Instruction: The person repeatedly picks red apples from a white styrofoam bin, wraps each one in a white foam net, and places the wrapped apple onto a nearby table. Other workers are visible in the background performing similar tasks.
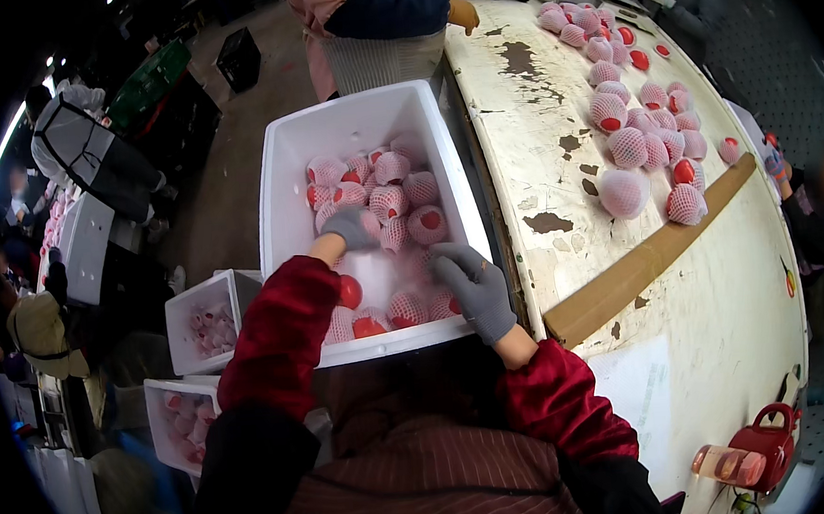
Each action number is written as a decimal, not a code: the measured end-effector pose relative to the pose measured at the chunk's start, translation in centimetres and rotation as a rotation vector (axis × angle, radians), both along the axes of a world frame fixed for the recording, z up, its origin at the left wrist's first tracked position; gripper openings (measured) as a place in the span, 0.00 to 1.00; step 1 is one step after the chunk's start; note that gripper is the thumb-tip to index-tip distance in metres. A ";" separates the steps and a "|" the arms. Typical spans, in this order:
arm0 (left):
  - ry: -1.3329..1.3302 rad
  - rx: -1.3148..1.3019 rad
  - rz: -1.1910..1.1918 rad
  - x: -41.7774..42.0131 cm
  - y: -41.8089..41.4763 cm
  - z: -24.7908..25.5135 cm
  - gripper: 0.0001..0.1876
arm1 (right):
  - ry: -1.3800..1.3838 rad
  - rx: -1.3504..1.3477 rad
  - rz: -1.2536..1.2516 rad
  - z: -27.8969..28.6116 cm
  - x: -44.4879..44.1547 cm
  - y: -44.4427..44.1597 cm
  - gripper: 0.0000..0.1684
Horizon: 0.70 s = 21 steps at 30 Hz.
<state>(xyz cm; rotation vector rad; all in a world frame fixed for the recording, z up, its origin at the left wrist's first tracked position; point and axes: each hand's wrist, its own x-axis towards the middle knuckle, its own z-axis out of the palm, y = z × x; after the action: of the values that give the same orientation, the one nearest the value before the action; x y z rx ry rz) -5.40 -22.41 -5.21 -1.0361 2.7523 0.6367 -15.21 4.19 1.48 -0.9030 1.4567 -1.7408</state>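
Before me stands a white foam box (382, 348) holding many round red fruits in pink foam nets (388, 203). My left hand (348, 229), in a grey knit glove, reaches inside with its fingers on a netted fruit (369, 224); motion blurs both. At the box's right wall is my right hand (477, 292), also gloved, its fingers bent beside a blurred netted fruit (423, 265). Whether it grips that fruit is hidden. A red fruit (349, 291) with no net visible on it lies near the left wall. Part of the box floor (373, 270) shows between the fruits.
Right of the box runs a worn white table (577, 260) bearing loose netted fruits (628, 147), a cardboard strip (652, 254) and a red handled case (765, 440). More filled foam boxes (225, 302) stand at left. A co-worker's gloved hand (464, 15) is ahead.
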 end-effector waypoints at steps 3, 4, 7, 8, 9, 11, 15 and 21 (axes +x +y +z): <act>0.769 0.570 -0.002 0.1 3.2 8.9 0.41 | -0.163 -0.049 -0.059 0.0 -0.6 -0.4 0.19; 0.881 0.608 -0.057 0.6 5.4 11.3 0.42 | -0.256 -0.065 -0.071 0.0 -0.8 -0.4 0.22; 1.048 0.476 -0.197 2.3 12.2 14.4 0.49 | -0.476 -0.133 0.142 2.1 0.4 0.4 0.29; 1.011 0.257 -0.266 2.7 13.5 13.5 0.50 | -0.447 -0.146 0.139 3.4 1.3 0.4 0.33; 0.935 0.183 -0.238 3.0 15.2 12.7 0.49 | -0.252 -0.212 0.034 2.2 1.4 0.0 0.30; 1.039 0.203 -0.164 3.4 17.6 10.7 0.49 | -0.024 -0.220 -0.159 1.4 1.8 -0.3 0.26; 1.188 0.484 0.056 3.6 21.5 9.5 0.46 | 0.077 -0.071 -0.363 1.1 1.7 0.6 0.20; 1.247 0.574 0.304 3.9 20.9 9.8 0.41 | -0.058 -0.058 -0.252 2.5 1.4 1.4 0.20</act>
<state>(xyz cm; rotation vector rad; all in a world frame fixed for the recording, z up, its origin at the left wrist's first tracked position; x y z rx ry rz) -1.53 -1.49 4.57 -1.1005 2.7607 2.6622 -13.84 5.59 3.99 -0.7161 1.5426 -1.9836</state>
